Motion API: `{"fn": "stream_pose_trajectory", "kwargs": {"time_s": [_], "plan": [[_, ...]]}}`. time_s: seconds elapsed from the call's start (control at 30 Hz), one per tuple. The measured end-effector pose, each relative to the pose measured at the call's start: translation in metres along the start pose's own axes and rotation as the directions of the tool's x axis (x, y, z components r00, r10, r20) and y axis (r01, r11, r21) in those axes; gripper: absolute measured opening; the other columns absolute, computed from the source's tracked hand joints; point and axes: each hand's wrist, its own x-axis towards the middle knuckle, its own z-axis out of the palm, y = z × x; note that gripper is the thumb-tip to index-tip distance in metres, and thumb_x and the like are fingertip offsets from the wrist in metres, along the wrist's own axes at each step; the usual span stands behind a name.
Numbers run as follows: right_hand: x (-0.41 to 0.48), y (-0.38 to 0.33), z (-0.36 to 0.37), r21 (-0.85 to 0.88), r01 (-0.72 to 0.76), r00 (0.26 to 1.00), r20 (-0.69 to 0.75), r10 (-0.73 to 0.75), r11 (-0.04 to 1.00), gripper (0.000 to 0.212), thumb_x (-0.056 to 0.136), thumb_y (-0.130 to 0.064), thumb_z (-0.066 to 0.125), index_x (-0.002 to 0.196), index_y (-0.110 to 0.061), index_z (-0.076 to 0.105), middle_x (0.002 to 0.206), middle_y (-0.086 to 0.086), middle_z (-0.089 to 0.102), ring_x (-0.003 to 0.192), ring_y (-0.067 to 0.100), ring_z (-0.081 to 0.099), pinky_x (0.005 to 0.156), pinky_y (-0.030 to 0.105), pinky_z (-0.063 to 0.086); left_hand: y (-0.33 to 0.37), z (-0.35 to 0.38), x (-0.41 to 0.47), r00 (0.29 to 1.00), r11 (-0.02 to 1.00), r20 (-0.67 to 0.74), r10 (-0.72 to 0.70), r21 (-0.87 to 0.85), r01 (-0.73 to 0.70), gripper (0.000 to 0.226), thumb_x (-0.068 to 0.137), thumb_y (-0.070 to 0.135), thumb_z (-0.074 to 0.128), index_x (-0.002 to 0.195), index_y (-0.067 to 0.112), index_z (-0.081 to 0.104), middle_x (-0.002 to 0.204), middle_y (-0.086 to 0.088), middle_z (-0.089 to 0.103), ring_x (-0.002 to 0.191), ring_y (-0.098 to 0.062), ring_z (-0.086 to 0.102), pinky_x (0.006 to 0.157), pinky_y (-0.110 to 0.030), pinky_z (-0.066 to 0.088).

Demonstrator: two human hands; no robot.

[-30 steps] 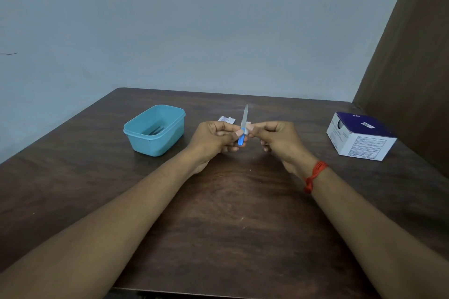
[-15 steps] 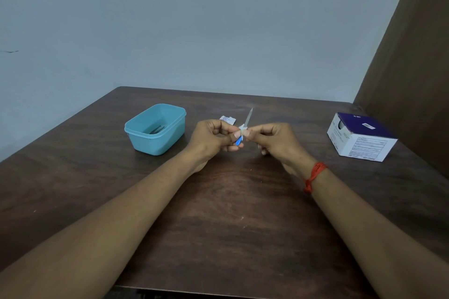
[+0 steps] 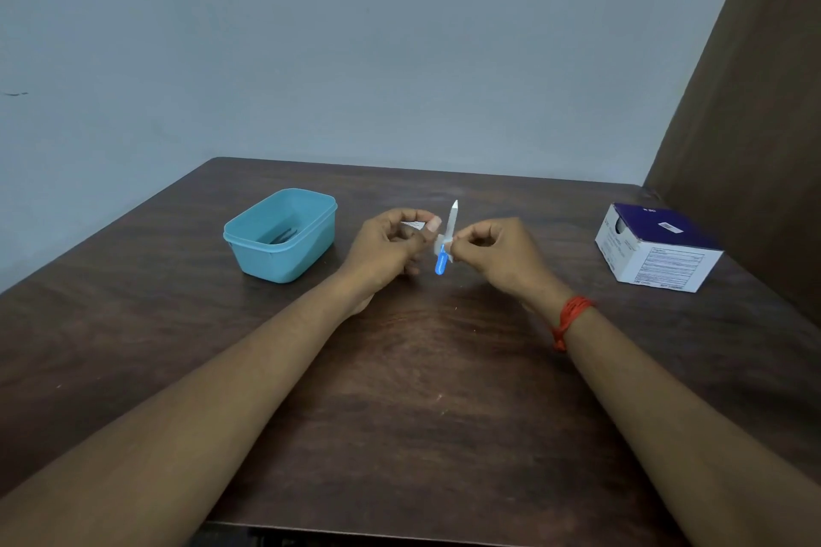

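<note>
This looks like a plain room set up as a small work station for medical or lab supplies, though nothing in view settles which. A bare pale blue-grey painted wall [image 3: 355,58] fills 12 o'clock, and a flat brown wooden panel [image 3: 755,147] closes off 3 o'clock. A dark brown wood-grain table [image 3: 422,369] carries only sparse kit. At 10 o'clock there is a turquoise rectangular plastic tub [image 3: 284,262] with thin dark pieces [image 3: 284,234] inside. At 2 o'clock sits a white-and-purple cardboard carton [image 3: 657,253] with fine printed label text like a supply pack. At the centre is a slender white-capped piece with a blue plastic base [image 3: 452,220], much like a capped needle.
</note>
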Motion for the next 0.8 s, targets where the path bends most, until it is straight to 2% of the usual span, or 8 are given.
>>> {"fn": "stream_pose_trajectory", "kwargs": {"time_s": [0.1, 0.2, 0.27, 0.3, 0.43, 0.63, 0.73, 0.8], "plan": [[0.000, 0.001, -0.001, -0.080, 0.048, 0.995, 0.090, -0.041, 0.996, 0.012, 0.084, -0.015, 0.075, 0.071, -0.016, 0.077, 0.054, -0.017, 0.064, 0.051, -0.004, 0.053, 0.057, 0.017, 0.041, 0.000, -0.002, -0.001, 0.997, 0.998, 0.053, 0.054, 0.028, -0.055, 0.027, 0.089, 0.034, 0.072, 0.116, 0.032, 0.075, 0.100, 0.010, 0.073, 0.098, -0.014, 0.064, 0.086, -0.035, 0.055], [-0.002, 0.003, 0.000, -0.144, 0.091, 0.981, 0.184, -0.063, 0.985, 0.009, 0.082, -0.015, 0.076, 0.074, -0.018, 0.076, 0.053, -0.021, 0.063, 0.049, -0.005, 0.053, 0.055, 0.015, 0.038, 0.001, -0.001, -0.004, 0.992, 0.998, 0.113, 0.060, -0.042, -0.055, 0.023, 0.083, 0.031, 0.076, 0.107, 0.029, 0.079, 0.113, 0.002, 0.076, 0.115, -0.027, 0.065, 0.098, -0.045, 0.053], [-0.003, 0.004, 0.000, -0.143, 0.113, 0.976, 0.201, -0.083, 0.983, 0.012, 0.082, -0.014, 0.077, 0.073, -0.021, 0.075, 0.053, -0.023, 0.063, 0.049, -0.006, 0.053, 0.054, 0.011, 0.036, 0.000, 0.000, -0.003, 0.993, 0.993, 0.095, 0.074, -0.094, -0.065, 0.014, 0.084, 0.019, 0.078, 0.096, 0.026, 0.081, 0.106, -0.003, 0.077, 0.103, -0.025, 0.070, 0.093, -0.043, 0.056], [-0.002, 0.005, -0.001, -0.131, 0.118, 0.976, 0.199, -0.090, 0.984, 0.012, 0.083, -0.015, 0.078, 0.073, -0.022, 0.075, 0.053, -0.023, 0.063, 0.049, -0.006, 0.053, 0.053, 0.009, 0.035, -0.001, -0.001, -0.002, 0.994, 0.992, 0.073, 0.081, -0.108, -0.073, 0.014, 0.084, 0.014, 0.078, 0.092, 0.026, 0.082, 0.100, -0.003, 0.078, 0.095, -0.020, 0.070, 0.086, -0.037, 0.058], [0.001, 0.004, -0.006, -0.101, 0.117, 0.979, 0.180, -0.098, 0.988, 0.010, 0.081, -0.024, 0.084, 0.079, -0.015, 0.080, 0.057, -0.021, 0.067, 0.049, -0.005, 0.053, 0.052, 0.008, 0.036, -0.003, -0.004, 0.002, 0.998, 0.984, -0.037, 0.059, -0.165, -0.064, 0.011, 0.083, 0.015, 0.080, 0.090, 0.023, 0.082, 0.087, 0.000, 0.078, 0.077, -0.006, 0.069, 0.067, -0.019, 0.054], [0.002, 0.005, -0.008, -0.091, 0.072, 0.983, 0.177, -0.055, 0.993, 0.015, 0.075, -0.029, 0.087, 0.079, -0.016, 0.081, 0.069, -0.010, 0.075, 0.056, -0.001, 0.057, 0.058, 0.020, 0.045, -0.004, -0.010, 0.007, 0.995, 0.963, -0.100, -0.013, -0.268, -0.014, 0.020, 0.067, 0.026, 0.084, 0.086, 0.021, 0.082, 0.087, -0.005, 0.078, 0.081, -0.015, 0.073, 0.074, -0.027, 0.058], [0.002, 0.006, -0.008, -0.059, 0.066, 0.986, 0.156, -0.056, 0.996, 0.018, 0.073, -0.028, 0.088, 0.079, -0.013, 0.080, 0.072, -0.005, 0.076, 0.059, 0.000, 0.061, 0.059, 0.019, 0.047, -0.005, -0.007, 0.006, 0.997, 0.974, -0.078, 0.017, -0.224, -0.034, 0.009, 0.075, 0.018, 0.084, 0.083, 0.022, 0.082, 0.085, -0.005, 0.078, 0.081, -0.015, 0.073, 0.072, -0.026, 0.058], [0.002, 0.006, -0.007, 0.032, 0.053, 0.989, 0.134, -0.056, 0.998, 0.019, 0.072, -0.022, 0.089, 0.079, -0.009, 0.078, 0.073, -0.001, 0.076, 0.062, 0.004, 0.065, 0.060, 0.019, 0.051, -0.006, -0.005, 0.006, 0.997, 0.984, -0.062, 0.044, -0.171, -0.054, 0.012, 0.080, 0.010, 0.082, 0.082, 0.022, 0.082, 0.083, -0.005, 0.078, 0.080, -0.017, 0.074, 0.071, -0.027, 0.058]]}}
